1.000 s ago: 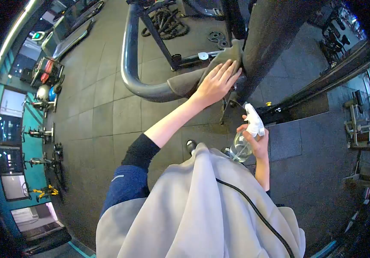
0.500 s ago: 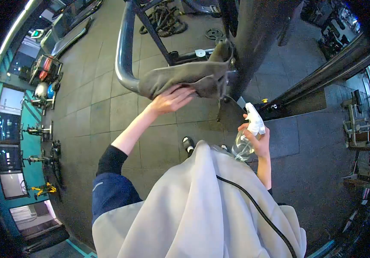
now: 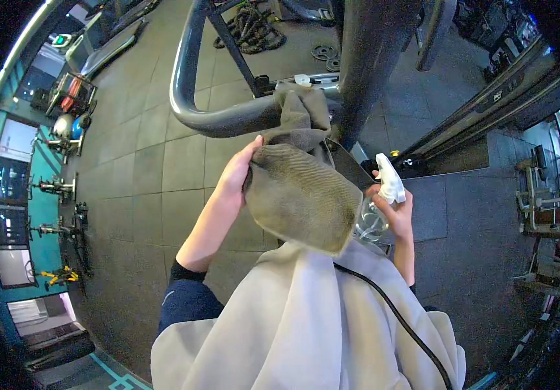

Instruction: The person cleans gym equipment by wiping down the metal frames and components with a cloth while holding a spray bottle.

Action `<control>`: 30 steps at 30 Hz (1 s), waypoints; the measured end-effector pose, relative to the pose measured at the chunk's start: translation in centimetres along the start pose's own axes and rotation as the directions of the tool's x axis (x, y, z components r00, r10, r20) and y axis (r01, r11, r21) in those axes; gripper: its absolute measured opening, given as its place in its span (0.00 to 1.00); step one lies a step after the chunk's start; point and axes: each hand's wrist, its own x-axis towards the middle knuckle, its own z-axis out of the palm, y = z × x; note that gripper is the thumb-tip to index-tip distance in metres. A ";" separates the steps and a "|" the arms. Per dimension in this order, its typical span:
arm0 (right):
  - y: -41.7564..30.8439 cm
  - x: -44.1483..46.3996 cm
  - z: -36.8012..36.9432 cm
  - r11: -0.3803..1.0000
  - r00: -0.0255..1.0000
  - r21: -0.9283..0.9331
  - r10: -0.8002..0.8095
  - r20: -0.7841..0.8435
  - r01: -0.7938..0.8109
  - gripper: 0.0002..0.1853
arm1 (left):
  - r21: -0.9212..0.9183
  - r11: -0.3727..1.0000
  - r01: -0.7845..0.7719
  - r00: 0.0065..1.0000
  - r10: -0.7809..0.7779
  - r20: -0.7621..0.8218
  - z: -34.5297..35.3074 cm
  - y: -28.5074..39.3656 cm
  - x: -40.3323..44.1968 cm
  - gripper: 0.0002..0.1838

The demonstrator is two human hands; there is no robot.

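Note:
A grey-brown cloth (image 3: pixel 306 185) hangs from my left hand (image 3: pixel 233 179), whose thumb and fingers close on its left edge. Its upper part is bunched up near the curved metal bar (image 3: pixel 228 118) of a gym machine; whether it still touches the bar I cannot tell. In my right hand (image 3: pixel 398 214) is a clear spray bottle (image 3: pixel 372 221) with a white trigger head, held upright beside the cloth. The cloth's lower corner covers part of the bottle's left side.
A thick dark machine post (image 3: pixel 374 65) rises ahead. A coiled battle rope (image 3: pixel 250 32) and weight plates (image 3: pixel 324 52) lie on the tiled floor (image 3: pixel 130 169) beyond. Exercise bikes (image 3: pixel 55 227) line the left wall. A long dark rail (image 3: pixel 481 117) slants along the right.
My left hand has pulled the cloth off most of the bar, down and toward me, and now grips its edge instead of pressing it flat. My right hand has barely moved.

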 end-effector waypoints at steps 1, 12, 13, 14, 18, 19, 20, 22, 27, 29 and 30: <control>0.0 -0.1 -0.2 1.000 1.000 0.000 -0.002 -0.002 0.002 0.27 | 0.002 1.000 -0.001 1.000 0.001 0.002 0.3 0.4 -0.7 0.20; -0.2 -2.3 -3.4 0.999 0.998 -0.026 0.044 -0.044 -0.045 0.27 | 0.750 -0.324 -0.577 0.037 0.907 0.420 6.0 1.7 4.6 0.28; -0.1 -2.4 -3.4 0.999 0.997 0.000 0.053 -0.053 -0.053 0.27 | 0.809 -0.249 -0.532 0.176 0.902 0.394 7.3 0.8 6.7 0.27; 0.0 -2.5 -3.3 0.998 0.997 0.000 0.057 -0.045 -0.057 0.27 | 0.880 0.005 -0.476 0.488 0.834 0.259 7.5 -1.1 9.9 0.27; 0.2 -2.6 -3.1 0.999 0.999 -0.022 0.045 -0.023 -0.045 0.27 | 0.904 -0.243 -0.352 0.363 0.854 0.372 10.5 -7.1 15.6 0.33; 0.1 -2.6 -2.8 0.999 0.999 -0.017 0.040 -0.022 -0.040 0.27 | 0.910 -0.227 -0.346 0.361 0.864 0.352 11.1 -7.7 16.0 0.33; 0.0 -2.4 -2.1 0.999 0.999 0.008 0.031 -0.042 -0.031 0.27 | 0.881 -0.250 -0.402 0.307 0.869 0.387 10.8 -8.0 16.3 0.31; 0.2 -2.3 -2.2 0.999 0.999 -0.029 0.031 -0.017 -0.032 0.27 | 0.824 -0.351 -0.444 0.195 0.860 0.472 9.4 -9.6 17.4 0.26; -0.1 -1.7 -1.4 0.999 1.000 -0.043 0.020 -0.004 -0.020 0.27 | 0.746 -0.591 -0.307 0.341 0.663 0.666 4.2 -12.7 16.5 0.19; 0.0 -1.4 -1.1 0.999 0.999 -0.028 0.033 -0.002 -0.033 0.27 | 0.774 -0.558 -0.298 0.536 0.573 0.620 2.5 -12.6 16.1 0.18; -0.3 -1.3 -1.0 0.999 1.000 -0.039 0.031 -0.002 -0.031 0.27 | 0.742 -0.564 -0.364 0.385 0.634 0.671 1.7 -12.9 16.4 0.19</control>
